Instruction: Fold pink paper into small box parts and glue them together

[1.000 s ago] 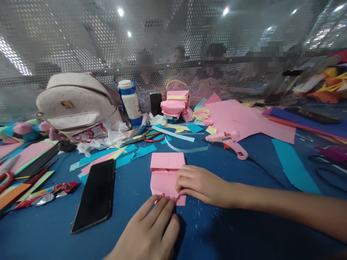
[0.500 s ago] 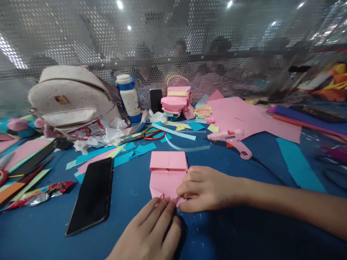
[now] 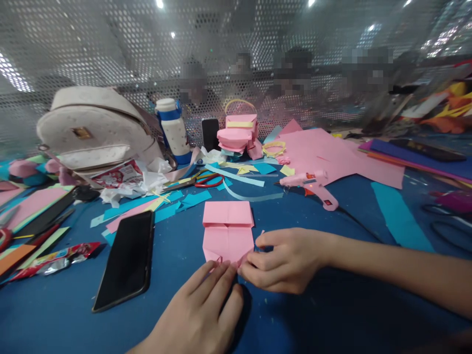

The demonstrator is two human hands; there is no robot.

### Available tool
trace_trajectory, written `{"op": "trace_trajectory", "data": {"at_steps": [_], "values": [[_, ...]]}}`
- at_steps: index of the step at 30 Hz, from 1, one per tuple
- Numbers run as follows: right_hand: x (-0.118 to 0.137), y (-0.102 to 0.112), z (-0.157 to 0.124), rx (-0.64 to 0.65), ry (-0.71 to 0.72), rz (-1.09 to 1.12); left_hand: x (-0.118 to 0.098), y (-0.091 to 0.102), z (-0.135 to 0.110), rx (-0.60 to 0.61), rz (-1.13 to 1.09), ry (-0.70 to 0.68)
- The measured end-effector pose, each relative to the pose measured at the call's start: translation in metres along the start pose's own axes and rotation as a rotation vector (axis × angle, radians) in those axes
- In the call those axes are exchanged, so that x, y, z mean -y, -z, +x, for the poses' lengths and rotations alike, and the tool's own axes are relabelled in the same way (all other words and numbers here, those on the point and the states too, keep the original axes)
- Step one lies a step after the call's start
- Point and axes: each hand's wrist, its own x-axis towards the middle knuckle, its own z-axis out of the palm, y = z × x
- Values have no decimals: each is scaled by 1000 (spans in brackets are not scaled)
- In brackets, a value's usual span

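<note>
A folded sheet of pink paper [image 3: 228, 236] lies on the blue table in front of me, with a flap across its far end and angled folds at its near corners. My left hand [image 3: 202, 305] rests its stretched fingertips on the paper's near edge. At the near right corner, the curled fingers of my right hand [image 3: 283, 260] are closed on the paper, covering that corner. A small pink bit sticks up by my right index finger. Beyond the paper stands a small pink paper bag [image 3: 239, 135] with a yellow handle.
A black phone [image 3: 125, 260] lies to the left. Behind the paper are red-handled scissors [image 3: 210, 181] and blue strips [image 3: 254, 195]. A pink glue gun [image 3: 311, 184] with a cord lies right, before large pink sheets [image 3: 332, 152]. A backpack [image 3: 92, 132] and bottle [image 3: 173, 130] stand behind.
My right hand's fingers have curled in more at the paper's right corner, and its wrist has turned slightly. My left fingers stay on the near edge. The view has shifted a little.
</note>
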Motion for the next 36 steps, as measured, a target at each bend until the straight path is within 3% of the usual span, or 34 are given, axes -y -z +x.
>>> {"op": "trace_trajectory", "data": {"at_steps": [4,9,15,20,25,30,36], "values": [[-5,4,11,17,92,-41,1,3,2,45,-33,-8],[-18,12,31,167,199,10,1,6,6,60,-51,-4],[-28,15,42,241,192,102,0,8,4,66,-44,-9],[-34,15,33,297,-77,148,0,8,2,79,-35,-6],[-25,16,13,325,-453,442,0,8,5,91,-26,27],[-7,11,-1,268,-614,561,1,8,6,123,-47,39],[3,6,-9,181,-814,690,3,10,7,267,-75,46]]}}
